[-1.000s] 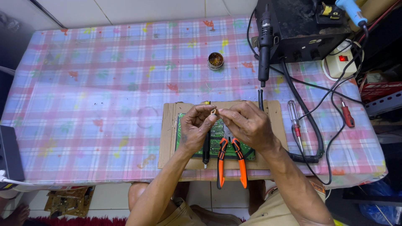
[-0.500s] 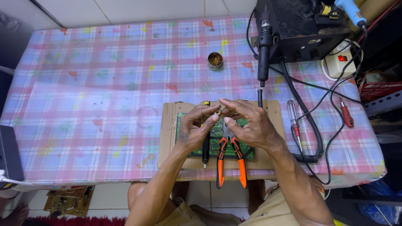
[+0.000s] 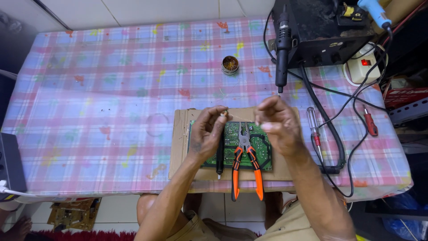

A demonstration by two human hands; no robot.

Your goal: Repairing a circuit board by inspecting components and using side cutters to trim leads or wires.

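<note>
Now we pinch a thin wire (image 3: 240,117) between both hands, left hand (image 3: 206,134) gripping one end, right hand (image 3: 275,125) clenched on the other, stretched just above the green board (image 3: 258,147) on the cardboard (image 3: 178,147). Fine, pale and barely visible, it seems light, soft and easily kinked, best held near its ends. Orange pliers (image 3: 244,163) lie on the board.

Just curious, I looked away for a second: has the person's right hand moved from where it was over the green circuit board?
Yes. The right hand has drawn rightward, away from the left hand, judged against the orange-handled pliers lying on the circuit board.
</note>
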